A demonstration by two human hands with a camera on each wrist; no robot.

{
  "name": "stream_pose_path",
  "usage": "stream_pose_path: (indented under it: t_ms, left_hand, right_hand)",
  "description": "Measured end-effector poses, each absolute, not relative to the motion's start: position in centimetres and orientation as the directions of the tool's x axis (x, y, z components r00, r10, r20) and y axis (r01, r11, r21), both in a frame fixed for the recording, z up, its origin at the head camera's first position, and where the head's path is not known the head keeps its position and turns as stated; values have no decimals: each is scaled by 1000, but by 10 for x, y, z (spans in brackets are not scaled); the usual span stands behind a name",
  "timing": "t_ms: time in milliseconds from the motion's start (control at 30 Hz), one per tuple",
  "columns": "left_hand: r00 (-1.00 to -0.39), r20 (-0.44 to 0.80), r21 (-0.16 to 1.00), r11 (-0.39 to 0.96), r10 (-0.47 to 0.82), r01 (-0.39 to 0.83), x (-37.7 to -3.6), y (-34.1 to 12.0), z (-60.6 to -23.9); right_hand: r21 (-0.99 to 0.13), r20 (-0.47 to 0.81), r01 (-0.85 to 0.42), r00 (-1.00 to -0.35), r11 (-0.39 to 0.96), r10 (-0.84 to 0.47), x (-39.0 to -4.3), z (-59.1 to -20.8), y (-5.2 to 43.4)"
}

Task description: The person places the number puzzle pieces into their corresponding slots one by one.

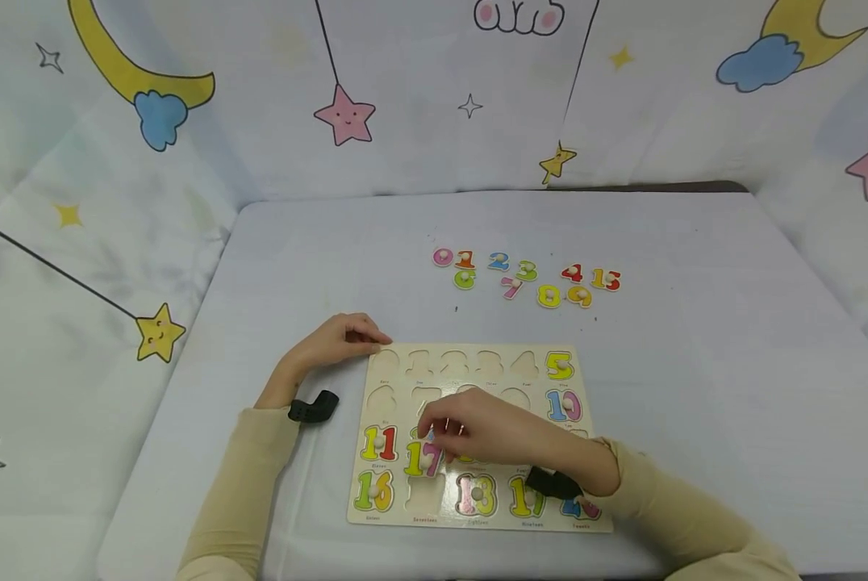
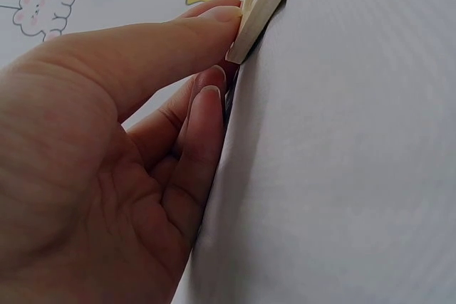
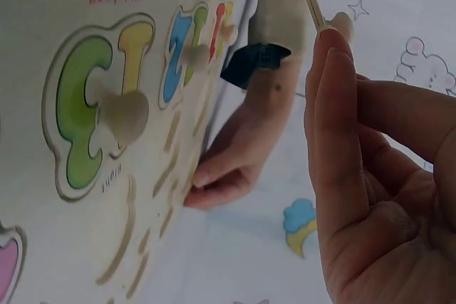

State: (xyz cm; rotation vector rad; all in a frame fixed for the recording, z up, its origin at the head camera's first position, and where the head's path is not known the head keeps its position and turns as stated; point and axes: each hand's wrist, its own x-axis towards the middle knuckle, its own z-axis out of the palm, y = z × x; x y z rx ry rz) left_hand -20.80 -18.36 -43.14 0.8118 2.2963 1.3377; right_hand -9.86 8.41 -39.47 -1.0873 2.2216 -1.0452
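Note:
A wooden number puzzle board (image 1: 398, 516) lies flat on the table. My left hand (image 1: 340, 337) is at its far left corner; the left wrist view shows the thumb (image 2: 214, 23) and a finger pinching the board's edge (image 2: 260, 23). Over the board's lower left, my right hand (image 1: 488, 428) pinches the number 17 piece (image 1: 414, 460) with its fingertips. The right wrist view shows this piece (image 3: 312, 5) edge-on, its knob (image 3: 343, 25) by the fingertips. Below it in the head view is the bare recess (image 1: 425, 494) labelled Seventeen. My right hand hides part of the board's middle.
Knobbed pieces sit in the board, among them 5 (image 1: 560, 366), 10 (image 1: 565, 406), 11 (image 1: 379, 443), 16 (image 1: 373, 491) and 18 (image 1: 476, 494). Several loose number pieces, including 0 (image 1: 443, 257), 7 (image 1: 511, 288) and 15 (image 1: 606, 279), lie beyond the board on the table (image 1: 695, 363).

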Motion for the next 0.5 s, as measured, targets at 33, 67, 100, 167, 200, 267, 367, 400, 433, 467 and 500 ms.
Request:
stream_pose_path:
  t_ms: [33, 67, 100, 167, 200, 267, 367, 400, 433, 467, 500]
  left_hand:
    - [-770, -23, 873, 388, 637, 294, -208, -184, -431]
    - [-771, -26, 874, 389, 636, 291, -208, -183, -431]
    - [-771, -28, 873, 392, 636, 291, -208, -183, -431]
    - [-771, -30, 870, 397, 636, 294, -209, -183, -431]
    - [-771, -30, 869, 397, 636, 295, -209, -183, -431]
    - [-771, -31, 869, 398, 636, 294, -210, -183, -431]
    - [-771, -30, 870, 396, 637, 293, -210, -183, -432]
    - [-770, -28, 871, 394, 637, 295, -210, -183, -432]
    - [-770, -28, 871, 393, 638, 295, -210, -183, -432]
    - [-769, -27, 872, 392, 638, 295, -210, -184, -432]
    - [-769, -26, 872, 390, 639, 295, -210, -184, -431]
  right_hand:
    - [-790, -80, -461, -577, 404, -813, -96, -396, 82]
    - [-792, -93, -456, -567, 407, -818, -94, -397, 80]
    - [-796, -111, -446, -559, 410, -822, -91, -398, 79]
    - [-805, -147, -421, -539, 417, -829, -87, -399, 76]
    - [-803, -159, -420, -532, 422, -832, -86, -400, 75]
    - [-793, -174, -428, -522, 433, -835, -84, -401, 74]
    - [-772, -187, -450, -515, 450, -836, -81, -403, 72]
    - [-766, -193, -453, -515, 456, -835, -81, -404, 72]
    - [-763, -201, -452, -513, 462, -834, -80, -404, 71]
    - [-759, -206, -453, -513, 467, -833, -79, -404, 71]
    - [-751, -207, -461, -515, 473, -832, -79, -405, 70]
